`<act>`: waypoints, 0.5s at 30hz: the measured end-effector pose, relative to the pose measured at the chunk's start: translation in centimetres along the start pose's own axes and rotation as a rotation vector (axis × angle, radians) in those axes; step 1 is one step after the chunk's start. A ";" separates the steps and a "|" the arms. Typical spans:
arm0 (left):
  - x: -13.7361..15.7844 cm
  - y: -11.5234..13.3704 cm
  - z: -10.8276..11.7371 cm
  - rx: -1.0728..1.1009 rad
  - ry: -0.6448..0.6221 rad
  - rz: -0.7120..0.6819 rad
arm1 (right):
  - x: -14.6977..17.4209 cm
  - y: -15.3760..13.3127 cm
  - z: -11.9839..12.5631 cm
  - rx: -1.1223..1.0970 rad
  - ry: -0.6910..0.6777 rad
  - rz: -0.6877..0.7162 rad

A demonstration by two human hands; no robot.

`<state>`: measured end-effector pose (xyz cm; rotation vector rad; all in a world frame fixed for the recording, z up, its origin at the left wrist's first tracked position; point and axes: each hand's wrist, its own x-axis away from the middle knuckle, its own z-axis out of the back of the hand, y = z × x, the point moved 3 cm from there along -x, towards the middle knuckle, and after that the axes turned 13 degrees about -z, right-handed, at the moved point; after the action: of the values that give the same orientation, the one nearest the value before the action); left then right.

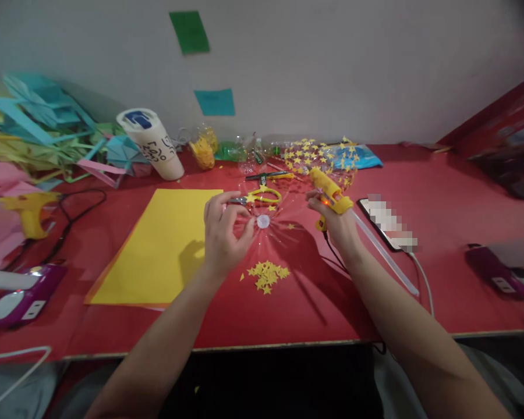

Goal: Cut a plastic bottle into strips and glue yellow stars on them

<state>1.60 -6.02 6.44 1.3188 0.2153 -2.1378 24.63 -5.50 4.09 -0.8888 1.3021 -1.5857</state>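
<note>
My left hand (227,233) is curled, its thumb and forefinger closed at the edge of a clear plastic bottle top (262,221) cut into splayed strips around a whitish round centre. A few yellow stars are on those strips. My right hand (334,212) grips a yellow hot glue gun (327,185), which has an orange light lit. A long clear glue stick (384,251) sticks out of its back. Below the bottle top lies a pile of small yellow stars (267,274). Yellow-handled scissors (266,195) lie just behind, partly seen through the strips.
Yellow paper sheets (152,250) lie left. Behind are a white roll (152,142), plastic bottles and a star-covered clear plastic piece (308,154). A phone (386,224) with a cable is at right. Another glue gun (30,212) and a purple power strip (26,294) are far left.
</note>
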 end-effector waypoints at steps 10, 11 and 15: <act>0.8 -2.4 0.8 0.012 0.038 0.051 | 1.0 1.4 -1.2 -0.039 -0.082 -0.042; 0.8 -2.5 0.8 0.017 0.030 0.052 | 1.3 1.4 -1.4 -0.038 -0.095 -0.037; 1.0 -2.4 0.7 0.022 0.025 0.046 | 2.6 1.0 -2.0 0.038 -0.117 0.107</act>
<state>-0.62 -4.75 5.52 1.3510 0.1703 -2.0913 22.05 -7.31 2.72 -0.8612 1.2134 -1.4486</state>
